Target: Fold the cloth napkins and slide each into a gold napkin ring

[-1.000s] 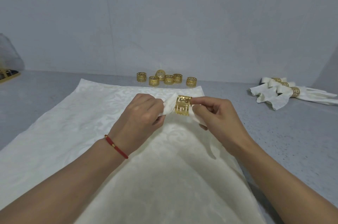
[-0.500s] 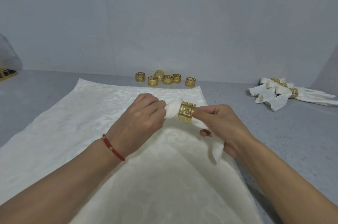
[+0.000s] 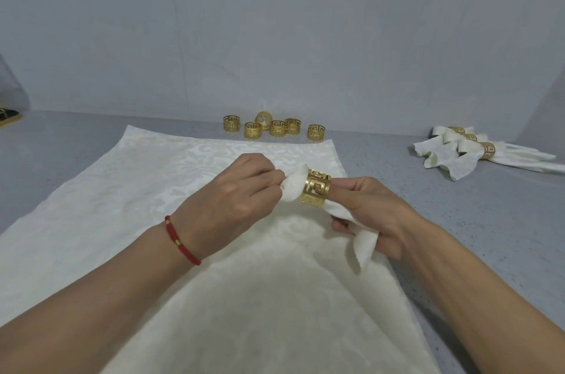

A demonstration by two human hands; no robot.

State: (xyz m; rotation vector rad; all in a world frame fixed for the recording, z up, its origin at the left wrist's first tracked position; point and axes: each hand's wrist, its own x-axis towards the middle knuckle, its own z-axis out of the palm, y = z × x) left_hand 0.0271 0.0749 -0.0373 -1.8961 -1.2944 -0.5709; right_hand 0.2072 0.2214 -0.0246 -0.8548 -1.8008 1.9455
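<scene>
Mid-threading: my left hand (image 3: 235,193) pinches napkin (image 3: 293,187) tip, right hand (image 3: 370,211) grips gold ring (image 3: 315,192) and tail; next, probably pull more cloth through to centre the ring

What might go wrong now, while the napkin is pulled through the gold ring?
1. The left hand pinches only the napkin tip, so it may slip back out of the ring.
2. The bunched tip looks crumpled; pulling may spoil the fold.
3. The tail under the right hand hangs loose and may twist.
</scene>
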